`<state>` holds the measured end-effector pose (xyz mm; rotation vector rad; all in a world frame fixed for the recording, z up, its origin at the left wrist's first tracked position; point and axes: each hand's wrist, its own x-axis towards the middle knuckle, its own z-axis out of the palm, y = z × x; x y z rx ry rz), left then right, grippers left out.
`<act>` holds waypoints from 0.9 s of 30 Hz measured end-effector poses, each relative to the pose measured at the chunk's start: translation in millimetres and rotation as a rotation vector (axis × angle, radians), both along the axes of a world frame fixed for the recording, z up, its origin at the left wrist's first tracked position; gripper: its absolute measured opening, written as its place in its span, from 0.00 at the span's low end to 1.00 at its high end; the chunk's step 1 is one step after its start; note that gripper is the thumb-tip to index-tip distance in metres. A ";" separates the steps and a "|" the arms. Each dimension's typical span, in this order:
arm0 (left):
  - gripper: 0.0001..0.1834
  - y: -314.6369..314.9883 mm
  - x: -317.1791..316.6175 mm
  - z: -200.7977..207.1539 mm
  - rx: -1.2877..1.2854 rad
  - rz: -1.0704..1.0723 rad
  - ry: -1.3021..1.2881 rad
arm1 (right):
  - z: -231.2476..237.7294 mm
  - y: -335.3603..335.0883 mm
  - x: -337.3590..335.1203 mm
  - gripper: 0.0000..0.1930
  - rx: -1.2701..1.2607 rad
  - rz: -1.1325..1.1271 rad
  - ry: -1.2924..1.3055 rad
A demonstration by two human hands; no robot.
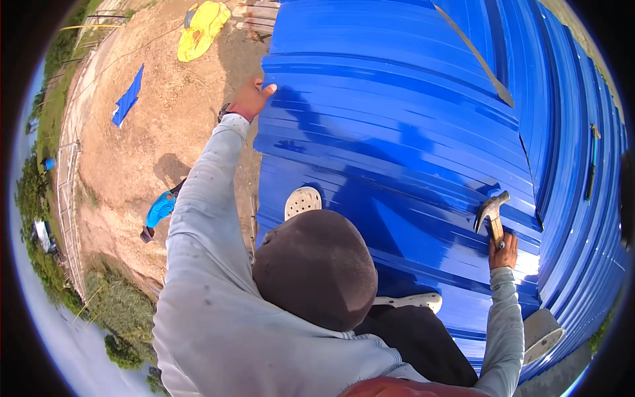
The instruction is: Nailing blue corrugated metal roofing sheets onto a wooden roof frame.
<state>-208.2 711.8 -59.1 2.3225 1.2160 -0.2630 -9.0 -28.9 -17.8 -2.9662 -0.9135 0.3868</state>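
Note:
My left hand (254,97), with a dark band at the wrist, is at the left edge of a blue ribbed metal roofing sheet (377,79). Its thumb lies over the edge and its other fingers are mostly hidden; it looks closed round the edge. On the right, my right hand (504,253) is closed round the handle of a claw hammer (493,213), held low over the sheets with the metal head pointing away from me. My bent knee (314,268) is between my arms, with a pale clog (303,200) showing beyond it on the sheet.
A long dark strip (476,56) crosses the sheets at the far right. A thin tool (592,162) lies on the ribs further right. Below the left edge is bare ground (159,112) with a yellow cloth (202,30), a blue piece (128,96) and a person in blue (161,208).

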 end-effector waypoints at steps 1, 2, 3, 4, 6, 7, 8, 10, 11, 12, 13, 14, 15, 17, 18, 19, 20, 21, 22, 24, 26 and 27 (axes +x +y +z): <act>0.37 15.1 -35.3 -11.1 0.145 -0.007 0.182 | -2.0 -2.0 0.4 0.19 -0.008 -0.020 0.027; 0.37 21.0 -65.9 -23.3 0.024 0.029 0.203 | -3.7 -4.2 1.3 0.18 0.035 0.015 0.030; 0.37 21.5 -90.4 -34.0 -0.106 0.077 0.256 | -5.3 -6.9 1.6 0.17 0.029 0.010 0.037; 0.37 18.1 -106.8 -43.4 -0.236 0.120 0.296 | -6.7 -9.7 2.0 0.17 -0.017 -0.042 0.050; 0.36 -5.3 -127.5 -56.5 -0.492 0.370 0.147 | -9.8 -14.2 2.0 0.17 -0.003 0.006 0.016; 0.35 -15.8 -130.0 -59.3 -0.631 0.484 0.059 | -10.7 -16.1 1.8 0.17 -0.018 0.038 -0.010; 0.34 -20.7 -126.9 -59.8 -0.569 0.451 0.133 | -11.3 -17.7 1.7 0.17 -0.036 0.067 -0.042; 0.32 -23.6 -116.1 -57.1 -0.470 0.355 0.271 | -10.6 -19.0 2.3 0.18 -0.059 -0.029 0.030; 0.32 -22.0 -110.8 -54.6 -0.453 0.311 0.335 | -9.8 -18.7 2.9 0.20 -0.095 -0.063 0.076; 0.31 -17.5 -105.9 -51.3 -0.433 0.263 0.398 | -8.1 -18.0 3.5 0.22 -0.132 -0.116 0.106; 0.31 -14.6 -103.3 -47.5 -0.394 0.207 0.455 | -6.5 -16.5 3.2 0.21 -0.117 -0.108 0.088; 0.30 -13.5 -102.9 -43.3 -0.418 0.237 0.418 | -3.5 -14.8 3.8 0.20 -0.117 -0.112 0.105; 0.30 -13.2 -103.2 -38.0 -0.426 0.257 0.373 | -0.3 -12.6 3.5 0.20 -0.131 -0.147 0.132; 0.28 -14.1 -101.8 -24.2 -0.431 0.332 0.293 | 9.2 -7.3 3.9 0.18 -0.135 -0.191 0.132; 0.28 -14.8 -99.2 -14.8 -0.429 0.386 0.258 | 15.4 -4.2 5.4 0.19 -0.156 -0.180 0.095; 0.27 -15.3 -97.0 -3.0 -0.428 0.440 0.222 | 22.6 -0.6 7.3 0.19 -0.110 -0.180 0.103; 0.24 -13.5 -94.2 11.7 -0.424 0.451 0.220 | 32.4 2.4 10.8 0.19 -0.105 -0.238 0.119; 0.22 -9.8 -89.4 27.9 -0.416 0.453 0.210 | 42.6 6.2 16.2 0.19 -0.073 -0.241 0.143; 0.20 -3.7 -82.6 44.8 -0.440 0.439 0.252 | 54.4 9.5 22.4 0.19 -0.051 -0.273 0.163; 0.16 6.8 -70.0 77.5 -0.466 0.465 0.250 | 81.1 16.8 40.8 0.21 -0.034 -0.223 0.101; 0.15 19.7 -58.4 110.2 -0.520 0.438 0.224 | 107.5 24.9 63.9 0.22 -0.006 -0.267 0.092; 0.15 24.6 -53.0 123.4 -0.538 0.444 0.232 | 120.6 28.4 74.4 0.24 0.020 -0.274 0.095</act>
